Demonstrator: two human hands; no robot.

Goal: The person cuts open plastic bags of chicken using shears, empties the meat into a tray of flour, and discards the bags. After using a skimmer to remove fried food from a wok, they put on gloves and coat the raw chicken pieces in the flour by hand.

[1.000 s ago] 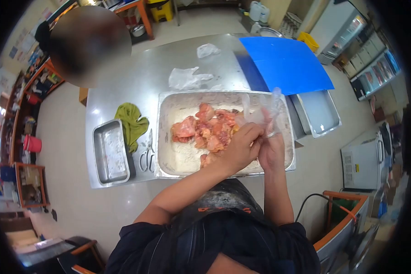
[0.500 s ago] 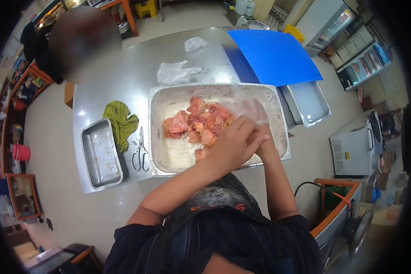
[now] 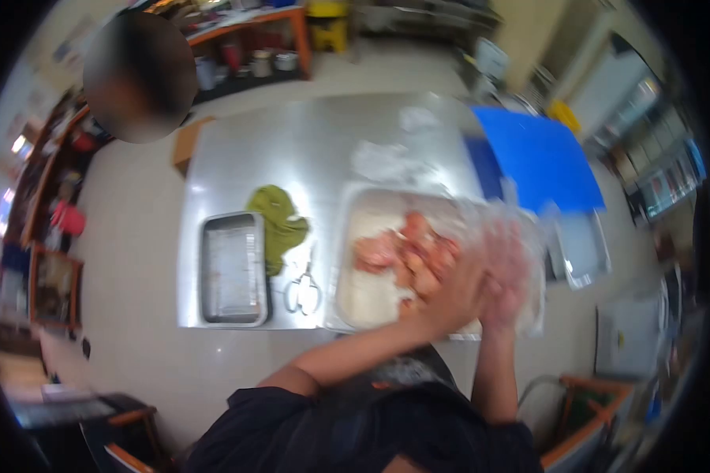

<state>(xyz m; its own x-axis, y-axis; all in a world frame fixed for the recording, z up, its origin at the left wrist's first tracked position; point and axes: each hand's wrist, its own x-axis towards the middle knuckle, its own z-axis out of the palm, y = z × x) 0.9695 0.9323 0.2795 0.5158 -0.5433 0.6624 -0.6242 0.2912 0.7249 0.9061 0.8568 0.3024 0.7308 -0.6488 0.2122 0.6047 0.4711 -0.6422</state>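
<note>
My right hand (image 3: 506, 264) is inside a loose clear plastic glove (image 3: 521, 209), palm up with the fingers stretched out, over the right side of a large metal tray (image 3: 341, 272). Beside its wrist, my left hand (image 3: 456, 298) is bare and closed on the glove's lower part; motion blur softens its fingers. Pieces of raw meat (image 3: 410, 254), reddish and coated, lie heaped in the tray on a layer of white flour (image 3: 367, 296). Both hands are above the right edge of that heap.
Left of the tray are scissors (image 3: 302, 292), a green cloth (image 3: 274, 229) and a smaller metal pan (image 3: 233, 268). Crumpled clear plastic (image 3: 383, 162) lies behind the tray. A blue board (image 3: 540, 158) partly covers a white-filled tray (image 3: 582, 248). Another person (image 3: 140, 79) is at the far left.
The view has swung left, so the table sits further right and lower in it. My right hand has turned more upright in the glove, with my left hand still at its wrist.
</note>
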